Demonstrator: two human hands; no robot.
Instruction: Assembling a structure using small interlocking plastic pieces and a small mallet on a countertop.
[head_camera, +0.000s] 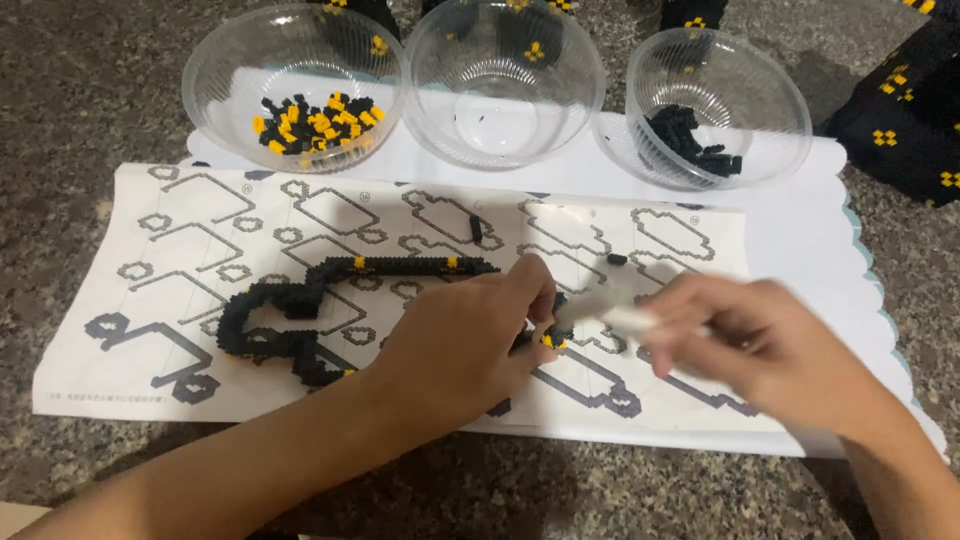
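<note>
On the left part of the printed instruction sheet (150, 300), which lies on a speckled stone tabletop (70, 100), sits a flat chain of small black building bricks (300, 310) with a few yellow bricks set into it; its looped end lies toward the sheet's left edge and a straight run reaches toward the middle. Above the sheet's far left corner stands a clear plastic bowl (215, 70) holding mixed black and yellow bricks (315, 120). The left hand (460, 340) rests on the middle of the sheet, fingers curled down and pinching the right end of the brick chain, where a yellow brick (549, 341) shows just beside its fingertips. Beyond it, along the far edge, a second clear bowl (505, 80) holds only a few specks. One loose black brick (617, 259) lies on the sheet near the right hand. The right hand (760, 340), blurred, is closed around a white tweezer-like tool (610, 310) whose tip points at the chain's end beside the left fingertips. A third clear bowl (775, 110) with black bricks (690, 140) stands near the far right corner, on a white mat (850, 260) under the sheet.
</note>
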